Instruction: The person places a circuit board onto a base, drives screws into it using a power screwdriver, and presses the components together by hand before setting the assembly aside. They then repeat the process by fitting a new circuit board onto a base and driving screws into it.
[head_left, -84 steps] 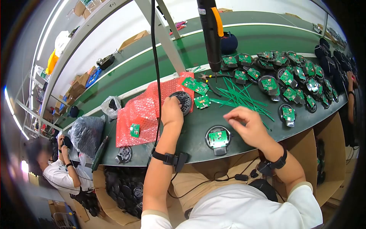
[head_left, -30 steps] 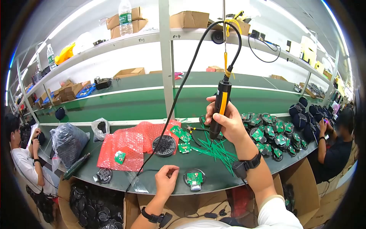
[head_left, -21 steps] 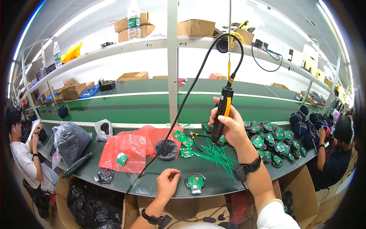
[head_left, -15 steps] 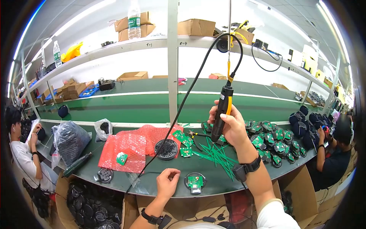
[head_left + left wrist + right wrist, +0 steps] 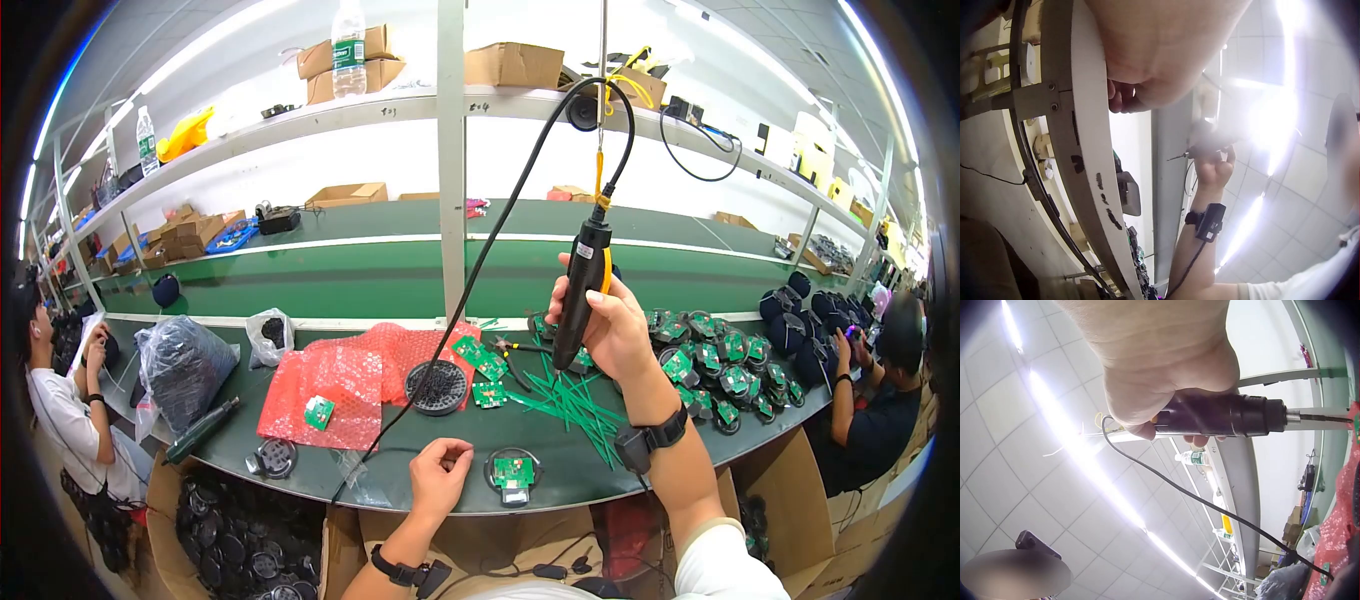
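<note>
Green workbench point(image 5: 400, 492) under a shelf point(image 5: 350, 112), red bubble wrap point(image 5: 345, 375) left of the dangling electric screwdriver point(image 5: 582, 290). Right hand point(image 5: 612, 325) grips that; left hand's point(image 5: 440, 475) fingers loosely curled, empty.

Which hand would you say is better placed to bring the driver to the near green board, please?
Right, I'd say: the right hand grips the driver, tip down, while the left hand has no driver but, beside the near green board, might steady it.

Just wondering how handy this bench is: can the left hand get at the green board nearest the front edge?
Probably yes: the left hand is beside that green board, with nothing visible between them; the right hand holds the screwdriver higher up.
</note>
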`<state>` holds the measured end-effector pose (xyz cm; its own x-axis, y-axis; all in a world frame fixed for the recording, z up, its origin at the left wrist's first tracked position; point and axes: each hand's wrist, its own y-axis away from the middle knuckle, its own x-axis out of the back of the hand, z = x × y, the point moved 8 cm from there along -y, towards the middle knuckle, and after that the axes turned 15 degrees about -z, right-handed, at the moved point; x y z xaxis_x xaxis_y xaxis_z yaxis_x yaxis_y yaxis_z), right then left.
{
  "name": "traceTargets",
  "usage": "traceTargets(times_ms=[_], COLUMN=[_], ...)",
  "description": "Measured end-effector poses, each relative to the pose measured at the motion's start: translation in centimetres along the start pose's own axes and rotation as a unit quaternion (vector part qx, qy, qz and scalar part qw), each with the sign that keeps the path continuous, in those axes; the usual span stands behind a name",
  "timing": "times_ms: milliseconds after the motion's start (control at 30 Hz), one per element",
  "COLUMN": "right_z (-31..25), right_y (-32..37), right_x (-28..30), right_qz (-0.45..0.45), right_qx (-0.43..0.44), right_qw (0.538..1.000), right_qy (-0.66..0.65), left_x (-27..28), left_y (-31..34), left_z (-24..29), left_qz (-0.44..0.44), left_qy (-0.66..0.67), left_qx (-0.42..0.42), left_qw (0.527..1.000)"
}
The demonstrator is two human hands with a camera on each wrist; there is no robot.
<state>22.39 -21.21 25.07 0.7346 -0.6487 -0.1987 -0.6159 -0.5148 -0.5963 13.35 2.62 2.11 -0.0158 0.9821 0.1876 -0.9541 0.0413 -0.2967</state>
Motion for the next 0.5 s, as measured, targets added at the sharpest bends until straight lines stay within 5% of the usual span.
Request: traceTargets(times_ms=[100, 267, 500], right_z=[0.0, -0.1, -0.4], right_y=[0.0, -0.1, -0.3], right_x=[0.0, -0.4, -0.5], right_qz=[0.006, 0.000, 0.015], right_qx=[0.005, 0.000, -0.004], right_qw=[1.000, 0.999, 0.999], right_qy=[0.010, 0.036, 0.034], left_x=[0.1, 0.7, 0.6], left_y=[-0.2, -0.7, -1.6], left_z=[0.1, 2.8, 2.2], left_qz=[0.000, 0.011, -0.019], left_qy=[0.016, -0.192, -0.290], left_qx=[0.004, -0.006, -0.003], left_qw=[1.000, 0.981, 0.957])
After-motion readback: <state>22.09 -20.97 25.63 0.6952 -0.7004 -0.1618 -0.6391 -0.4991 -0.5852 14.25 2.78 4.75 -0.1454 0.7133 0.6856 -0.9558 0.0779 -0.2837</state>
